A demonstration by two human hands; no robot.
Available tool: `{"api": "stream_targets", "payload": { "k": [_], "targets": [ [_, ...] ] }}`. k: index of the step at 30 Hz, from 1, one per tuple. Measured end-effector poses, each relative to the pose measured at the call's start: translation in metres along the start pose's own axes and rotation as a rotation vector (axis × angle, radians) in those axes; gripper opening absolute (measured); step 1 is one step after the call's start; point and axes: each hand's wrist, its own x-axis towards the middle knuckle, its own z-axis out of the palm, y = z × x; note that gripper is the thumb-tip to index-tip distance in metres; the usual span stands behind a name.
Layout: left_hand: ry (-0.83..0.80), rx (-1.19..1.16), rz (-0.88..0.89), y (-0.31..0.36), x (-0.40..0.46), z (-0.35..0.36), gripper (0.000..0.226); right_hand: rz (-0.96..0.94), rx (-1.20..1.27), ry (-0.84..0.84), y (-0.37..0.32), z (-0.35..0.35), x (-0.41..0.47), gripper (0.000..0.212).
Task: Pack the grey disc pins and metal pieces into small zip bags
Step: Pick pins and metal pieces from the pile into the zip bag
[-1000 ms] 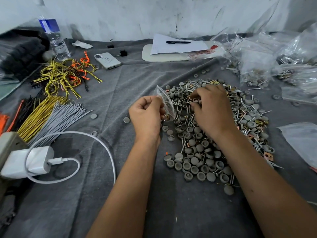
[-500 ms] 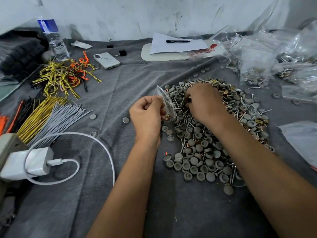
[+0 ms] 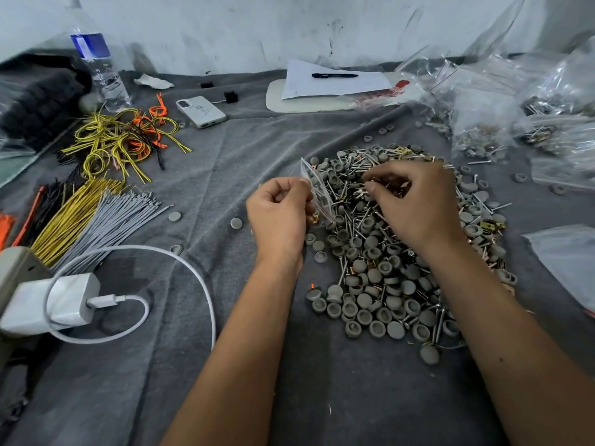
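Note:
A heap of grey disc pins [image 3: 383, 284] mixed with screws and small copper and brass metal pieces [image 3: 491, 225] lies on the grey cloth right of centre. My left hand [image 3: 278, 217] pinches a small clear zip bag [image 3: 317, 194] and holds it upright at the heap's left edge. A few small metal pieces sit at the bag's bottom. My right hand [image 3: 415, 201] hovers over the heap just right of the bag, fingers curled, thumb and fingertips pinching small copper-coloured pieces.
Filled clear bags [image 3: 502, 123] pile up at the back right; an empty bag [image 3: 566, 262] lies at the right edge. Bundles of yellow, grey and orange wires [image 3: 96, 201], a white charger with cable [image 3: 61, 300], a phone [image 3: 201, 111], a water bottle [image 3: 99, 69] and paper with a pen [image 3: 335, 78] occupy the left and back.
My right hand has lifted off the heap and turned, now showing its thumb and pinching small pieces beside the bag. The left hand with the bag has stayed put.

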Motion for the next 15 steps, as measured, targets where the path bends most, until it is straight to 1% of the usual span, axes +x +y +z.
{"api": "stream_targets", "payload": {
  "k": [4, 10, 15],
  "targets": [
    [-0.027, 0.046, 0.017, -0.004, 0.0, 0.001, 0.015, 0.009, 0.118, 0.069, -0.002, 0.001, -0.004, 0.015],
    [-0.07, 0.143, 0.09, -0.006, -0.001, 0.003, 0.014, -0.156, 0.156, 0.018, -0.017, 0.01, -0.012, 0.016],
    [-0.097, 0.194, 0.12, -0.007, -0.002, 0.005, 0.016, -0.226, 0.095, -0.016, -0.021, 0.016, -0.015, 0.016]
  ]
}}
